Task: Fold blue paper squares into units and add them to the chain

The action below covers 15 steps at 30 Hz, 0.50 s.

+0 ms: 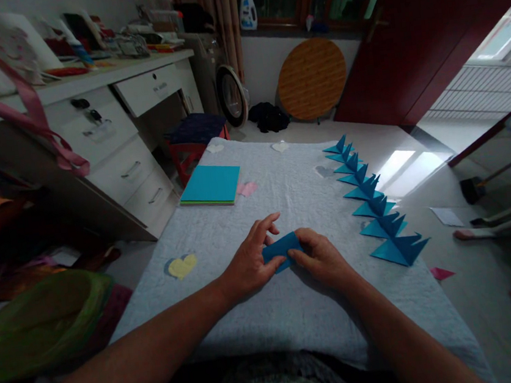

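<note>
A small folded piece of blue paper (281,249) lies on the grey quilted cloth (269,313) between my hands. My left hand (250,259) pinches its left end with thumb and fingers, the index finger raised. My right hand (322,259) grips its right end, fingers curled over the paper. To the right, a row of several folded blue paper triangles (374,206) runs away from me along the cloth's edge.
A stack of square coloured paper sheets (211,185) with a blue top lies at the far left of the cloth. Heart patches (181,265) dot the cloth. A white desk with drawers (124,139) stands left, a red stool (192,143) beyond, a green bag (39,320) at near left.
</note>
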Motion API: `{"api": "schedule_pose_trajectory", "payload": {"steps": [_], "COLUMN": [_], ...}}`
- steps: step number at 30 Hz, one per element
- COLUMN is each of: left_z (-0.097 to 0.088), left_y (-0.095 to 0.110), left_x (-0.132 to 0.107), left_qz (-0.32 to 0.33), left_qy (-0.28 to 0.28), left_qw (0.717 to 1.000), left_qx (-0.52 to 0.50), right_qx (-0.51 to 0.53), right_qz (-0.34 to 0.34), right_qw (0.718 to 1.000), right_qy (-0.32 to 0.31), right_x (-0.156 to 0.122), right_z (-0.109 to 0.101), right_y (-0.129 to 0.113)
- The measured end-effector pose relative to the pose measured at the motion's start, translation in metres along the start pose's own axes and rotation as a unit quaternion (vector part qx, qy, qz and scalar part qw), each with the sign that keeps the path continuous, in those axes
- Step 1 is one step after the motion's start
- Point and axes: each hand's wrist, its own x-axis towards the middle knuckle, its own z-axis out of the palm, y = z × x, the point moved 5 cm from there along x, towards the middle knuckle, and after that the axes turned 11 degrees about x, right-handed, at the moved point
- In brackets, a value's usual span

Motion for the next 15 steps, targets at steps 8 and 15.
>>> {"api": "schedule_pose_trajectory", "payload": {"steps": [8, 15], "left_z": [-0.013, -0.01], "left_y": [-0.002, 0.0], "left_x": [0.005, 0.005], "left_qz": [-0.018, 0.026], "left_qy": [0.034, 0.02], "left_qw": [0.999, 0.997], "left_qx": [0.021, 0.073], "right_qx": [0.062, 0.036], "right_qz": [-0.011, -0.019], "right_qw": [0.996, 0.996], "right_qy": [0.066, 0.073], "right_x": [-0.001, -0.001], "right_z": [-0.009, -0.009], "right_y": [-0.004, -0.011]}}
